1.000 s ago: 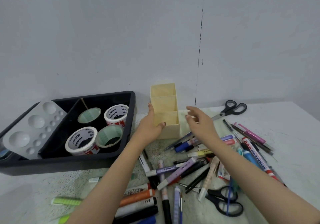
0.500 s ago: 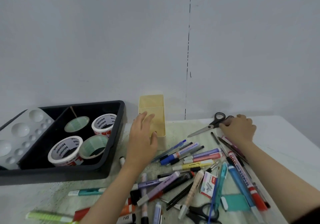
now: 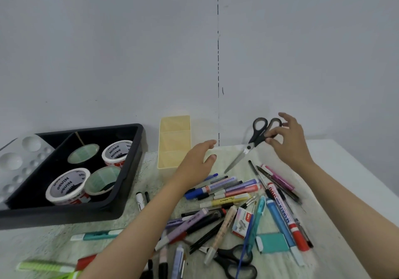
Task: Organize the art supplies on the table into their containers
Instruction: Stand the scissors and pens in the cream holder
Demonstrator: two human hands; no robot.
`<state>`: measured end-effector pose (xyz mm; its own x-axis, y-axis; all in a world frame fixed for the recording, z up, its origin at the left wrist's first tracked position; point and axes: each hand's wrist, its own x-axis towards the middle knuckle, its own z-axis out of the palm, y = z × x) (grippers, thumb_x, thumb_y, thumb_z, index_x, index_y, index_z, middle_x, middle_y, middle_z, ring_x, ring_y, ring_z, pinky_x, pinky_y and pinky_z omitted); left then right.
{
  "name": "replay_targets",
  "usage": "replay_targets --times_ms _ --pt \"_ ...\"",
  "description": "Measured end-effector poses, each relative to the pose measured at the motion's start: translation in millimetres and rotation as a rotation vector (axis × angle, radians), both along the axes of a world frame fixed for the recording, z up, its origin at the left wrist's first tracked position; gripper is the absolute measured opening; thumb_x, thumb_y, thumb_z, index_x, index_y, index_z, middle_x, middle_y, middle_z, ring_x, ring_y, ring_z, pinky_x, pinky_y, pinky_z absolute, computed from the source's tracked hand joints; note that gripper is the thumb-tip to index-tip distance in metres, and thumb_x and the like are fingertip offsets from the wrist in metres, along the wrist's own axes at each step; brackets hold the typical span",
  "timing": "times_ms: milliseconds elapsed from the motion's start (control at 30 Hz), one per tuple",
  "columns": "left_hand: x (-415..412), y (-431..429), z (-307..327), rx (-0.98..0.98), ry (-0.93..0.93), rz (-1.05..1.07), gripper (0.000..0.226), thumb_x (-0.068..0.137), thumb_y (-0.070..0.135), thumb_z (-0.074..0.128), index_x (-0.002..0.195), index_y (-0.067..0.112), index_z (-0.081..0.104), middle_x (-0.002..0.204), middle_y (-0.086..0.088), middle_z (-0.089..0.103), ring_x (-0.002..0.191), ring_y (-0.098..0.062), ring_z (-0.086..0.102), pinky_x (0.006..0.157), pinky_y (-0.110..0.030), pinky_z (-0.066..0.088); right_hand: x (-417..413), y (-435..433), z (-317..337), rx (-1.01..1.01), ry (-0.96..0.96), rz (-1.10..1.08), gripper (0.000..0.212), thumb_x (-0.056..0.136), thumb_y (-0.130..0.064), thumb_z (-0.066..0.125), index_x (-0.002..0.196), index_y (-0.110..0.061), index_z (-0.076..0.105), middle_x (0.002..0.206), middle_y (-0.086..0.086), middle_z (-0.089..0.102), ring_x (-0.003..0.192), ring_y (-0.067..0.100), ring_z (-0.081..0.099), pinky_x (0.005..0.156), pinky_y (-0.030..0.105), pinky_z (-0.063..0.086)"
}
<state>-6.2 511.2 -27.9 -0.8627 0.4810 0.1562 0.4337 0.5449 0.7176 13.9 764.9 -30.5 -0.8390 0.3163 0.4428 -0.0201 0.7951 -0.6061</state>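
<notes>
One cropped palette [image 3: 23, 160], right hand [image 3: 291, 144] pinching scissors [image 3: 255, 141]

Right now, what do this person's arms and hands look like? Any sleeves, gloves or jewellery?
Both arms are bare as far as the picture reaches: no sleeve shows on the left forearm or the right forearm. The left hand and the right hand wear no gloves, and no ring, watch or bracelet can be seen.

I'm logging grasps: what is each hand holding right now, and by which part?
The right hand pinches the black-handled scissors at the handle, just below the finger loops. The left hand holds nothing; its fingers are relaxed.
</notes>
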Motion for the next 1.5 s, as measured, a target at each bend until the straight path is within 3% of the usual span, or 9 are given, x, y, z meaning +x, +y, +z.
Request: replay_targets --times_ms 200,300,433,567,800,1033,1200,1367,1500 --pt "13 29 24 0.193 -0.348 -0.12 0.044 0.094 0.031 0.052 0.136 0.022 0.043 0.135 0.002 0.052 0.122 -0.011 0.048 0.104 -0.027 0.035 33 -9 47 -0.009 0.136 0.174 0.017 0.079 -0.012 0.073 0.08 -0.027 0.067 0.141 -0.006 0.037 0.117 0.012 0.042 0.098 0.024 0.028" --pt "25 39 30 0.406 -0.673 -0.279 0.024 0.094 0.023 0.052 0.118 0.018 0.055 0.123 -0.005 0.062 0.113 -0.02 0.06 0.102 -0.036 0.044 54 -20 56 -0.01 0.118 0.276 0.019 0.078 -0.013 0.074 0.082 -0.029 0.067 0.138 -0.014 0.035 0.116 0.008 0.041 0.092 0.011 0.029" --pt "46 47 23 0.554 -1.004 -0.442 0.029 0.093 0.016 0.049 0.119 0.005 0.056 0.113 -0.011 0.067 0.1 -0.024 0.066 0.089 -0.036 0.053 77 -28 54 -0.002 0.085 0.365 0.017 0.077 -0.013 0.075 0.082 -0.029 0.07 0.139 -0.015 0.034 0.117 0.005 0.041 0.091 0.0 0.026" --pt "68 51 15 0.539 -1.023 -0.466 0.026 0.097 0.008 0.041 0.111 0.01 0.062 0.108 -0.007 0.07 0.089 -0.018 0.07 0.073 -0.027 0.057 97 -29 43 0.049 0.031 0.392 0.024 0.076 -0.011 0.075 0.08 -0.034 0.069 0.14 -0.017 0.034 0.118 0.005 0.041 0.094 0.013 0.029" --pt "100 49 -8 0.651 -1.086 -0.36 0.028 0.094 0.014 0.044 0.112 0.007 0.064 0.109 -0.012 0.069 0.072 -0.015 0.07 0.061 -0.023 0.056 145 -16 23 -0.05 -0.023 0.279 0.025 0.09 -0.027 0.061 0.104 -0.048 0.06 0.129 -0.021 0.045 0.113 -0.009 0.046 0.086 0.003 0.036" --pt "112 40 -18 0.719 -1.195 -0.273 0.027 0.095 0.011 0.041 0.106 0.009 0.066 0.102 -0.012 0.072 0.068 -0.015 0.07 0.056 -0.023 0.056 217 32 -29 0.248 -0.47 -0.452 0.037 0.092 -0.032 0.053 0.127 -0.02 0.057 0.134 0.005 0.052 0.121 0.027 0.049 0.098 0.038 0.037" --pt "121 32 -17 0.67 -1.225 -0.245 0.027 0.096 0.011 0.04 0.105 0.009 0.066 0.101 -0.011 0.072 0.069 -0.016 0.07 0.055 -0.023 0.056 252 37 -49 0.339 -0.746 -0.771 0.035 0.093 -0.042 0.042 0.117 -0.02 0.054 0.119 0.002 0.059 0.111 0.028 0.052 0.09 0.036 0.039" --pt "127 23 -20 0.642 -1.262 -0.248 0.027 0.095 0.011 0.041 0.109 0.006 0.064 0.104 -0.012 0.071 0.078 -0.019 0.071 0.058 -0.026 0.056 258 32 -50 0.138 -0.637 -0.75 0.045 0.09 -0.037 0.055 0.13 -0.017 0.048 0.124 0.012 0.057 0.116 0.034 0.048 0.092 0.038 0.037" --pt "130 16 -22 0.639 -1.277 -0.244 0.034 0.089 0.027 0.045 0.109 0.007 0.065 0.106 -0.013 0.07 0.086 -0.021 0.071 0.067 -0.029 0.057 261 18 -45 -0.049 -0.411 -0.674 0.042 0.078 -0.017 0.069 0.119 -0.011 0.06 0.109 0.017 0.058 0.107 0.037 0.05 0.085 0.035 0.037"
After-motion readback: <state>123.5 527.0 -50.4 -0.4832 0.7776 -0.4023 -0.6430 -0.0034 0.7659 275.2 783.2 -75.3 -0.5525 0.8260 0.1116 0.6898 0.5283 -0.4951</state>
